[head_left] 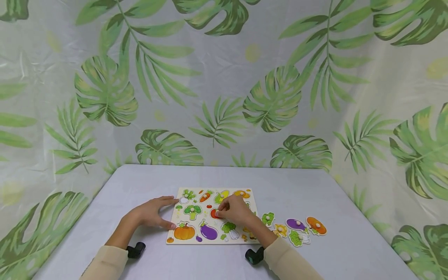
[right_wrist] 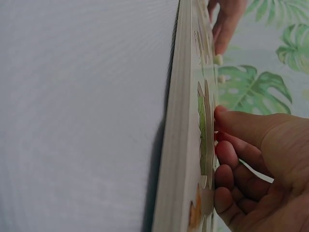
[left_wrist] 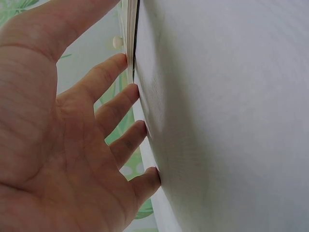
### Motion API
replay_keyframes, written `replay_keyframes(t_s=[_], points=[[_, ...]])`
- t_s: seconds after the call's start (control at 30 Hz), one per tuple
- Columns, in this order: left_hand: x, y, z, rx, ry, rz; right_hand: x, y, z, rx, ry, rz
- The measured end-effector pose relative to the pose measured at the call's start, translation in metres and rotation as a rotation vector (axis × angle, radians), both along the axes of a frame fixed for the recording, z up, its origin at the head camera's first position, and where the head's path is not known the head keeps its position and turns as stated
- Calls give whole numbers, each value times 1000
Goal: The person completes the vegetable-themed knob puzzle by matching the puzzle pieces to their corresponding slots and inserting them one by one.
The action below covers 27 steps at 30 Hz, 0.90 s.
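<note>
A wooden vegetable puzzle board lies on the white table. At its middle my right hand pinches a red tomato piece between thumb and fingers. In the right wrist view, the thumb and fingertips stay close against the board's face, the other fingers curled. My left hand rests at the board's left edge, thumb by the pumpkin piece and fingertips near the upper left corner. Its fingers are spread and fairly straight in the left wrist view. Broccoli and eggplant pictures show between the hands.
Right of the board lie several loose pieces: a leafy green one, a yellow one, a purple one, a green-and-white one and an orange one. A leaf-patterned curtain hangs behind the table.
</note>
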<state>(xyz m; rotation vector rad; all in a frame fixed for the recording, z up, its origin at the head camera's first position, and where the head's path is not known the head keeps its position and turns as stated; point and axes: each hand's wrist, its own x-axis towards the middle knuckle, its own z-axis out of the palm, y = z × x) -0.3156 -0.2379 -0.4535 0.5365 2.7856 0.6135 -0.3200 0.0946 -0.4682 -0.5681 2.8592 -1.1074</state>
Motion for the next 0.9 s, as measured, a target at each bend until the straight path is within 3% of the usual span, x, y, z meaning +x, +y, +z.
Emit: replay_keyframes(t_s=[0.9], points=[[2,0,1,11,9,-19,-3,8,5,-63,-28,-16]])
